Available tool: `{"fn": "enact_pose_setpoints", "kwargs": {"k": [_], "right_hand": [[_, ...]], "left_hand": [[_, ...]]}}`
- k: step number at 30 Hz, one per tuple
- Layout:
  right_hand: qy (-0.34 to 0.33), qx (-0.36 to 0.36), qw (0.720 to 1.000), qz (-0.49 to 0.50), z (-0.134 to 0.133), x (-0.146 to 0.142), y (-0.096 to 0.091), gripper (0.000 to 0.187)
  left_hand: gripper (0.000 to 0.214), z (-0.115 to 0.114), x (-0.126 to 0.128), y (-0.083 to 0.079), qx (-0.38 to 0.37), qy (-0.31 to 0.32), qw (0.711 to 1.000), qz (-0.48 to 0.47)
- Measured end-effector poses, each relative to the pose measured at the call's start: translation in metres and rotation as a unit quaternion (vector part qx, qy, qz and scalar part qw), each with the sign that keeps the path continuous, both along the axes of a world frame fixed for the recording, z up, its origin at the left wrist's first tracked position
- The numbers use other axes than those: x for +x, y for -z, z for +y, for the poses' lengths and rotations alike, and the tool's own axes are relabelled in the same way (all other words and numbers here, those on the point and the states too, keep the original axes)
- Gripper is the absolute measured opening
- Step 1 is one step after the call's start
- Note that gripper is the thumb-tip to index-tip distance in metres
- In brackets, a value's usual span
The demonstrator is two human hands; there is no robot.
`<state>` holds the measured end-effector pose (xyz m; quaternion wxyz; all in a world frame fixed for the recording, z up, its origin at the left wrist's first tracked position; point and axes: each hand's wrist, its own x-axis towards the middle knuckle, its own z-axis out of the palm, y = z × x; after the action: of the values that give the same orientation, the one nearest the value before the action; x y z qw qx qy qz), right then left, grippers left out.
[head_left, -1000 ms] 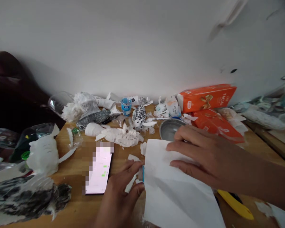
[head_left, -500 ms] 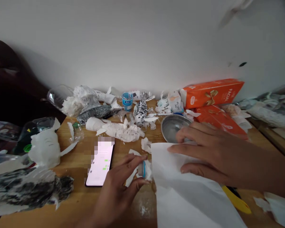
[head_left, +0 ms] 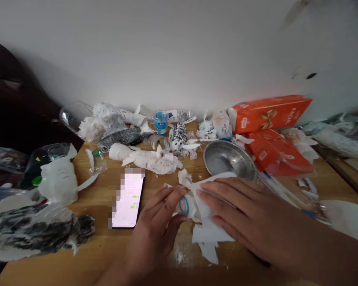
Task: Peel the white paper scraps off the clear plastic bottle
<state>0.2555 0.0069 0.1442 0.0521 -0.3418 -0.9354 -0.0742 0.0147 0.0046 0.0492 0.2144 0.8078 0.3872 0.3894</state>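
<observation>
Low in the middle of the head view, my left hand (head_left: 164, 218) is closed around the neck of a clear plastic bottle (head_left: 184, 205), which has a blue ring at its mouth and lies on its side. My right hand (head_left: 241, 210) lies flat with fingers stretched over white paper (head_left: 209, 222), pressing it against the bottle. Most of the bottle's body is hidden under the paper and that hand. Torn paper strips (head_left: 209, 251) hang out below. A steel bowl (head_left: 229, 157) stands just behind my right hand.
A phone (head_left: 128, 198) lies left of my left hand. Paper-covered shapes, one a white cat-like figure (head_left: 59, 180), crowd the wooden table (head_left: 86, 254). A blue-labelled cup (head_left: 161, 122) and orange tissue packs (head_left: 271, 113) stand near the wall.
The large white sheet has moved off the table front, and paper now lies over the bottle. My right hand has come down flat onto it. The bowl is more exposed.
</observation>
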Motion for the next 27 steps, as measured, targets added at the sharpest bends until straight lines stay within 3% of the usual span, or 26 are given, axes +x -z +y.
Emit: {"fn": "enact_pose_setpoints", "kwargs": {"k": [5,11,16,19,22,24,25,27], "right_hand": [[0.044,0.036,0.998,0.002,-0.008,-0.015,0.019,0.048],[0.070,0.031,0.997,0.024,-0.008,-0.022,0.032,0.060],[0.065,0.021,0.996,0.051,-0.007,-0.023,0.042,0.059],[0.068,-0.019,0.995,0.075,-0.008,-0.022,0.041,0.068],[0.101,-0.054,0.985,0.132,-0.012,-0.021,0.029,0.072],[0.180,-0.084,0.954,0.224,-0.017,-0.018,0.017,0.072],[0.228,-0.108,0.923,0.289,-0.020,-0.016,0.011,0.072],[0.298,-0.190,0.824,0.444,-0.024,-0.014,0.004,0.075]], "left_hand": [[0.053,-0.004,0.008,-0.004,-0.005,0.014,1.000,-0.025],[0.055,-0.008,0.014,-0.005,0.040,0.006,0.999,-0.020],[0.056,-0.009,0.017,-0.005,0.085,0.003,0.996,-0.026],[0.058,-0.008,0.017,-0.009,0.102,0.009,0.994,-0.024],[0.069,-0.006,0.009,-0.017,0.101,0.031,0.994,-0.011],[0.084,-0.006,0.001,-0.021,0.055,0.036,0.997,-0.038],[0.087,-0.006,-0.004,-0.022,0.013,0.032,0.996,-0.077],[0.078,-0.007,-0.013,-0.019,-0.116,-0.001,0.972,-0.204]]}}
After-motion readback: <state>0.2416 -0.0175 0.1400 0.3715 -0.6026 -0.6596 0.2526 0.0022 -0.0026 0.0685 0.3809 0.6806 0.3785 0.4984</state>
